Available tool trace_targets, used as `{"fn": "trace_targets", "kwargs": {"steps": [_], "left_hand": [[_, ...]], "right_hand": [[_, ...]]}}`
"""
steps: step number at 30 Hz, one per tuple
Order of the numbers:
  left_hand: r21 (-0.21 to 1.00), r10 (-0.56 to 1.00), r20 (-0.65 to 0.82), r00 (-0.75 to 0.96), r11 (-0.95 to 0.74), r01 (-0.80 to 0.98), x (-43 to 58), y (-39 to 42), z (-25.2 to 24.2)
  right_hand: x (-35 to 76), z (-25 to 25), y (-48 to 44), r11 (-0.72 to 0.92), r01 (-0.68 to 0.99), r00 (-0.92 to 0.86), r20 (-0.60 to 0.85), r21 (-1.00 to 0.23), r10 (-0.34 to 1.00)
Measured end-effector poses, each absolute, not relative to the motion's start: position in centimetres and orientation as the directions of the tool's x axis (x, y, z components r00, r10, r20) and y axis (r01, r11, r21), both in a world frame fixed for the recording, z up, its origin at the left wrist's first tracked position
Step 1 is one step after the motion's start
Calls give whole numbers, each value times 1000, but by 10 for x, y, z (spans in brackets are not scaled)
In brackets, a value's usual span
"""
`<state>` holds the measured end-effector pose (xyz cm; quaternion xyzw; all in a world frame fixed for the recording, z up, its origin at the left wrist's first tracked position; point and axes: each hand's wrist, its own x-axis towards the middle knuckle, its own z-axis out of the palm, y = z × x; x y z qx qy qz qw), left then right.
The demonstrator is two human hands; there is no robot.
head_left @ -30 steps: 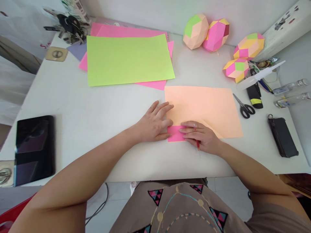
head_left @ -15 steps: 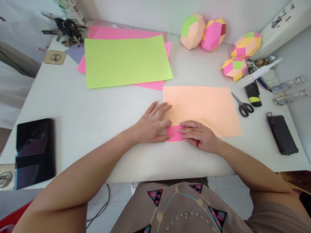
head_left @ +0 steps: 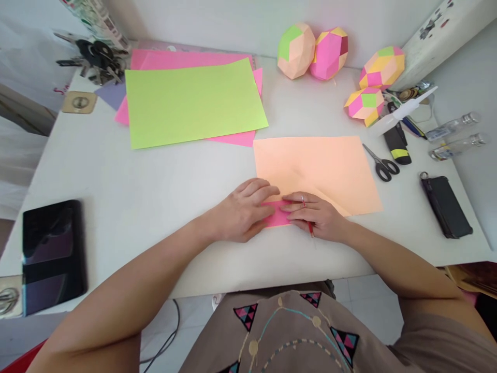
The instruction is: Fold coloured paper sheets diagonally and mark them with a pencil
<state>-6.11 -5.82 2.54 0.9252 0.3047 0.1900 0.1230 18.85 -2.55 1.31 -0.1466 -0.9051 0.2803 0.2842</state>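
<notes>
A small pink paper piece [head_left: 276, 217] lies at the near left corner of an orange sheet [head_left: 322, 166] on the white table [head_left: 155, 181]. My left hand [head_left: 244, 210] rests on the pink piece's left side, fingers curled down over its top edge. From the right, my right hand [head_left: 318, 217] presses its fingertips on the same piece, and a thin red pen [head_left: 309, 228] is tucked between its fingers. Both hands meet over the pink piece and hide most of it.
A green sheet [head_left: 190, 101] lies on pink sheets at the back left. Paper polyhedra [head_left: 295, 49] stand at the back right. Scissors [head_left: 380, 163], a black case [head_left: 446, 204] and bottles [head_left: 454, 137] lie to the right, a dark tablet [head_left: 52, 254] at the near left and keys [head_left: 93, 57] at the far left.
My left hand, flat with fingers spread before, has curled its fingers and moved right over the pink piece. My right hand has stayed on the piece. The view drifted slightly.
</notes>
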Motion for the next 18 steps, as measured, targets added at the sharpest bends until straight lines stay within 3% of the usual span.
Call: {"fn": "trace_targets", "kwargs": {"steps": [9,18], "left_hand": [[394,533,221,816,-815,426,-47,-65,30],[256,535,147,832,-833,490,-37,-70,30]], "right_hand": [[192,10,-27,779,110,-799,411,-618,439],[197,19,-27,628,58,-710,410,-776,573]]}}
